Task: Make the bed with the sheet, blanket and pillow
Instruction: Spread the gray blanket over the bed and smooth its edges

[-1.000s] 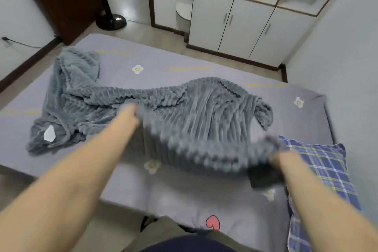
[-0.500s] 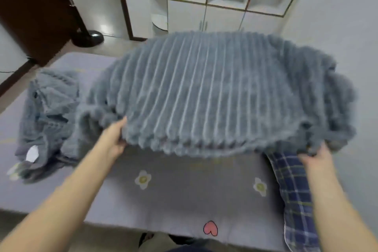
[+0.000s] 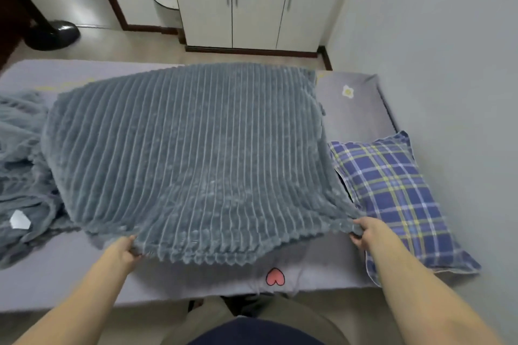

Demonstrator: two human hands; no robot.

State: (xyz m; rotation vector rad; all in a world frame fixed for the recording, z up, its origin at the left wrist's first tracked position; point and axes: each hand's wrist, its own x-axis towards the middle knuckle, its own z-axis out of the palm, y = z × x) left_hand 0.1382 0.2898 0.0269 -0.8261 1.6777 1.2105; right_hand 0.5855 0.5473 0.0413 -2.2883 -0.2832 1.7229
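Two hands, left hand [image 3: 124, 249], right hand [image 3: 367, 234], fingertips beneath blanket [image 3: 182, 148] hem.

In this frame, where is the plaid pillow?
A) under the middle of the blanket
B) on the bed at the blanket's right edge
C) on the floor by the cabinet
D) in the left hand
B: the plaid pillow lies on the sheet just right of the blanket, by the right hand.

Dark navy top [image 3: 258, 334], khaki trousers [image 3: 283, 312] (forearms [image 3: 92, 284] bare)
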